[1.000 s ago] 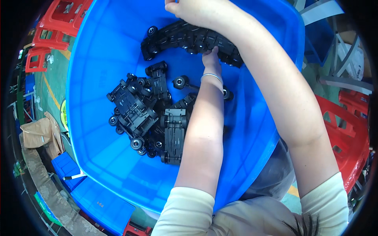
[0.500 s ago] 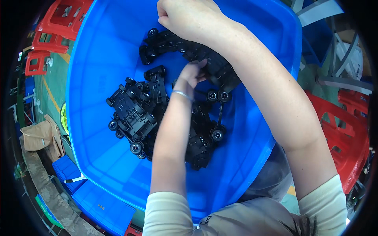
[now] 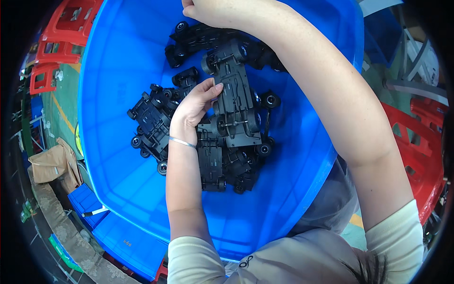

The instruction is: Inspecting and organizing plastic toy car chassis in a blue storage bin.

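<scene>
My left hand (image 3: 201, 97), with a thin bracelet at the wrist, grips the edge of a black toy car chassis (image 3: 236, 92). Its thumb lies on the flat face, and the wheeled piece is raised over the heap. At the top edge, my right hand (image 3: 202, 10) is partly cut off. Its visible fingers are curled, and whatever they may hold is out of sight. More black chassis with small wheels, such as one tilted chassis (image 3: 149, 118) on the left, lie piled in a big blue tub (image 3: 127, 189). A row of chassis (image 3: 203, 38) lies beneath my right forearm.
Red plastic stools (image 3: 64, 28) stand at the upper left, and a red chair (image 3: 409, 156) is at the right. Blue boxes (image 3: 127, 241) and a brown cardboard piece (image 3: 49, 163) lie outside the tub's left side. Grey metal legs (image 3: 414, 87) are at the upper right.
My left hand has taken hold of a chassis and lifted it, shifting left toward me. My right hand has moved slightly up, further out of view.
</scene>
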The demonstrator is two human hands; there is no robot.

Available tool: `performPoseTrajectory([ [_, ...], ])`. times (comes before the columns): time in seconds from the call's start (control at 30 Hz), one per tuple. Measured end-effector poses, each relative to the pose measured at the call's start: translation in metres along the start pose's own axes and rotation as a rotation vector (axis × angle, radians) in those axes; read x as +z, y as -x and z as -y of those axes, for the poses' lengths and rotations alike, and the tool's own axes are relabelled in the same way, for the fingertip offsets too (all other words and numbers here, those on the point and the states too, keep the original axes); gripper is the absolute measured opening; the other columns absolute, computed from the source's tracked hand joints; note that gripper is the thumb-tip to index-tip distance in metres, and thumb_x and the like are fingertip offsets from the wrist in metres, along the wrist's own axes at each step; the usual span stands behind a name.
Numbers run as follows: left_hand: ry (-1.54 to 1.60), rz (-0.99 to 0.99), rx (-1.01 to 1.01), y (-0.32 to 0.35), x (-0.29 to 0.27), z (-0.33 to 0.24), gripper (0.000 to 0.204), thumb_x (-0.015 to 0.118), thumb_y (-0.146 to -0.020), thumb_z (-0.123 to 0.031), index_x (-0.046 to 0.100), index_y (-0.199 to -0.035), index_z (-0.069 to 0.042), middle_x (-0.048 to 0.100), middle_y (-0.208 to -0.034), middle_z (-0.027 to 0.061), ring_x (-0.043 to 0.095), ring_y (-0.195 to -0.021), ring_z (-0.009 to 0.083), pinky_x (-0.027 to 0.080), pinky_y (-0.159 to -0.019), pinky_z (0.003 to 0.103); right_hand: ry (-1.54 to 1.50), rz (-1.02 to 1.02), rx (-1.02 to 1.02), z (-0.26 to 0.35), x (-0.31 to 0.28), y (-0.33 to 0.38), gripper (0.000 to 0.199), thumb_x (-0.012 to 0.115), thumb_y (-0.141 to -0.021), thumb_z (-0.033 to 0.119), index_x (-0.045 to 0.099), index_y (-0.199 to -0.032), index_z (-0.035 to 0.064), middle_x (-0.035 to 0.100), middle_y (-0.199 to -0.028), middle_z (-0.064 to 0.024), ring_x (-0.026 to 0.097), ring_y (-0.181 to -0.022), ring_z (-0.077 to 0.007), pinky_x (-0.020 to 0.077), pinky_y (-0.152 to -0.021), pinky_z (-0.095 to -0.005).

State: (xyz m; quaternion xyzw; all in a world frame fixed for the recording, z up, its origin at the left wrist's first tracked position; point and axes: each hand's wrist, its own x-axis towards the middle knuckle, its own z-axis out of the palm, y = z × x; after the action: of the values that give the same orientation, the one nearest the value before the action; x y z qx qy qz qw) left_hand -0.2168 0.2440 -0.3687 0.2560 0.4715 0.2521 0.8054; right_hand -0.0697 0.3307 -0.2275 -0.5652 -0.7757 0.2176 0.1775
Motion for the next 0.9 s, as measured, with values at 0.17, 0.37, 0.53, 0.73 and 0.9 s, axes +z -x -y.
performPoseTrajectory([
  [0.17,0.040,-0.013,0.141,0.020,0.000,0.002,0.025,0.054,-0.074,-0.017,0.049,-0.096,-0.006,0.054,-0.088,-0.0005,0.049,-0.081,0.0085,0.036,-0.074,0.023,0.000,-0.115,-0.039,-0.002,-0.002,0.001,0.017,0.045,-0.069,0.010,0.057,-0.074,-0.0009,0.055,-0.075,-0.0198,0.054,-0.075,-0.0309,0.0430,-0.065,-0.0362],
  [0.37,0.256,-0.005,0.543,0.049,0.001,-0.014,0.033,0.051,-0.076,-0.014,0.044,-0.106,-0.006,0.050,-0.102,0.0040,0.047,-0.094,0.0144,0.034,-0.082,0.028,-0.327,-0.236,-0.057,-0.007,0.003,-0.007,0.019,0.048,-0.070,0.016,0.054,-0.077,-0.0014,0.055,-0.075,-0.0197,0.053,-0.075,-0.0304,0.0414,-0.066,-0.0357],
  [0.53,0.281,0.014,0.599,0.069,-0.001,-0.033,0.033,0.051,-0.076,-0.014,0.044,-0.106,-0.006,0.051,-0.102,0.0055,0.048,-0.094,0.0160,0.036,-0.081,0.029,-0.815,0.379,0.161,0.008,-0.008,-0.002,0.039,0.048,-0.076,0.031,0.046,-0.098,-0.0008,0.051,-0.091,-0.0120,0.050,-0.080,-0.0216,0.0421,-0.065,-0.0306],
  [0.73,0.179,-0.041,0.593,0.071,0.026,-0.050,0.030,0.051,-0.076,-0.016,0.046,-0.103,-0.005,0.051,-0.099,0.0051,0.047,-0.091,0.0152,0.035,-0.081,0.030,-1.006,0.484,0.176,0.008,-0.008,-0.004,0.033,0.042,-0.080,0.031,0.045,-0.097,0.0026,0.048,-0.084,-0.0070,0.046,-0.072,-0.0149,0.0406,-0.059,-0.0262],
  [0.9,0.051,-0.142,0.552,0.073,0.043,-0.059,0.026,0.052,-0.076,-0.019,0.050,-0.098,-0.006,0.054,-0.091,0.0024,0.048,-0.083,0.0114,0.036,-0.075,0.027,-1.140,0.402,0.382,0.004,-0.002,-0.010,0.027,0.042,-0.080,0.033,0.049,-0.077,0.0076,0.047,-0.071,-0.0029,0.043,-0.062,-0.0133,0.0355,-0.052,-0.0248],
])
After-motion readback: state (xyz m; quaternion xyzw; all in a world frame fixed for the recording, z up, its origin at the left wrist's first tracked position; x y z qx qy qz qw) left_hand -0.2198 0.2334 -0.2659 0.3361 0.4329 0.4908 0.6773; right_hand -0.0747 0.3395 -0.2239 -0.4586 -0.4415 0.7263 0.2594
